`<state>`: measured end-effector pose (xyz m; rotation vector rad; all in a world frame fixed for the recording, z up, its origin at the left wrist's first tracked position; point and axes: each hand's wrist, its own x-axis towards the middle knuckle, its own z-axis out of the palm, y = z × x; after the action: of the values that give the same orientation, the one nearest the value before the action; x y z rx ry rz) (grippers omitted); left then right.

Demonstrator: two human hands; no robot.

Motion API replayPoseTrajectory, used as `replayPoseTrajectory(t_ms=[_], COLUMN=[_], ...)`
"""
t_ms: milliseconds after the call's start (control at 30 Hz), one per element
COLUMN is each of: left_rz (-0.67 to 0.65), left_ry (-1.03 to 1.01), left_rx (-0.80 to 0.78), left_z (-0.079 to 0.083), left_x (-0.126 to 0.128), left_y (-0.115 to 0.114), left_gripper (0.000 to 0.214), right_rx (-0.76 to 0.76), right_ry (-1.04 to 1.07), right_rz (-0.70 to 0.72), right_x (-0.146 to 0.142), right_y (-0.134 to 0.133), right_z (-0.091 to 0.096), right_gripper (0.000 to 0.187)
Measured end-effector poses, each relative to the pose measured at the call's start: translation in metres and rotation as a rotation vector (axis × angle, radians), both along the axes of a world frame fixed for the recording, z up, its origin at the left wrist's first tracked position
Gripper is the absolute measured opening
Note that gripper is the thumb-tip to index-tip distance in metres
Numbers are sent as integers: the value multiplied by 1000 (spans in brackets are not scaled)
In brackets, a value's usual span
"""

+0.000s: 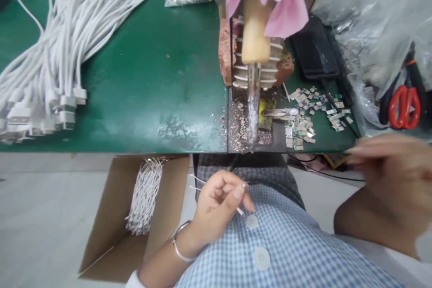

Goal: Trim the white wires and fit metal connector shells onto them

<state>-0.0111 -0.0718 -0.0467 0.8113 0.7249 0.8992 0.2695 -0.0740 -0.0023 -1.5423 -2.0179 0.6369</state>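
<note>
My left hand is closed in front of the checked apron, its thumb and fingers pinching a thin white cable. Small coloured wire tips stick out at the thumb tip, and more cable shows behind the fingers. Off to the right, my right hand is smeared by motion near the table's front edge; I cannot make out what its fingers hold, if anything. Nearest to it on the table are small metal connectors with green and blue boards. A soldering iron with a wooden handle points down over solder crumbs.
Many white USB cables lie at the left of the green table. Below it, a cardboard box holds short white cables. Red-handled pliers, a black phone and plastic bags are at the right. Bricks flank the iron's coil.
</note>
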Motion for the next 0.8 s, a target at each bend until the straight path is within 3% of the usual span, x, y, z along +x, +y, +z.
replayPoseTrajectory(t_ms=[67,100,267,367,500,633,800], left_rz=[-4,-3,-56,-121,-203,-118,-7], left_ry=[-2,-6,4,65,329,531,637], left_rx=[2,-2,18,80,200,340,378], left_z=[2,3,6,5,4,6,7], left_x=[2,3,6,1,-11,-18,-19], left_y=[0,0,0,0,5,12,13], left_gripper=[5,4,7,4,6,8,11], right_rx=[144,131,97,19,54,57,7], right_ry=[152,221,455,544,580,544,269], right_rz=[58,157,178,236,260,340,396], right_x=[-30,-45,-94,-98,-93,-89,-87], right_y=[0,1,10,12,12,12,13], right_z=[-3,-7,-26,-27,-25,-27,-28], right_gripper=[20,17,16,14,14,14,19])
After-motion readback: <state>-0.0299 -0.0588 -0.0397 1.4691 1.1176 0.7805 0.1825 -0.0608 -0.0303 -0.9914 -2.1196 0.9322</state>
